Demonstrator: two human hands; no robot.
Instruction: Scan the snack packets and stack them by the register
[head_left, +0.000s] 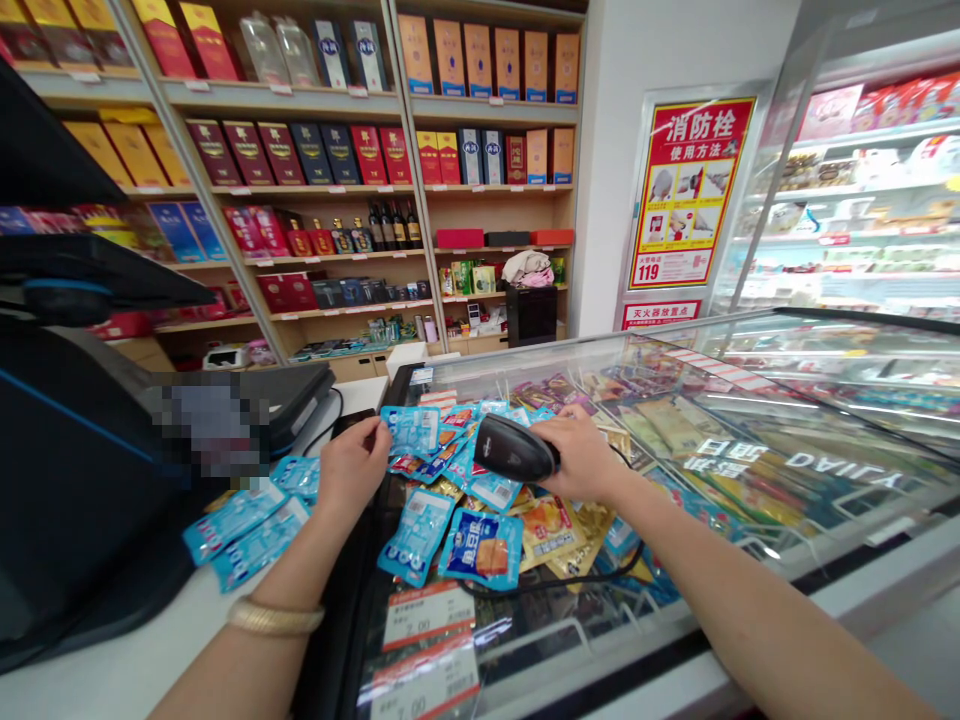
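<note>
My right hand (pixel 581 455) grips a black barcode scanner (pixel 514 450), whose head points left over a pile of snack packets on the glass freezer lid. Between the fingertips of my left hand (pixel 354 462) is the edge of a light blue snack packet (pixel 414 430), at the pile's left end. Nearer me on the glass lie a blue packet (pixel 482 548) with an orange picture and another light blue packet (pixel 417 535). Gold packets (pixel 551 528) show below the scanner. Several light blue packets (pixel 262 535) rest on the white counter, left of my left forearm.
A black checkout terminal (pixel 67 470) stands at the left. The scanner's black cable (pixel 577 578) loops across the glass freezer lid (pixel 637 640). Shelves of boxed bottles (pixel 322 155) line the back wall; a lit refrigerated cabinet (pixel 862 210) is at the right.
</note>
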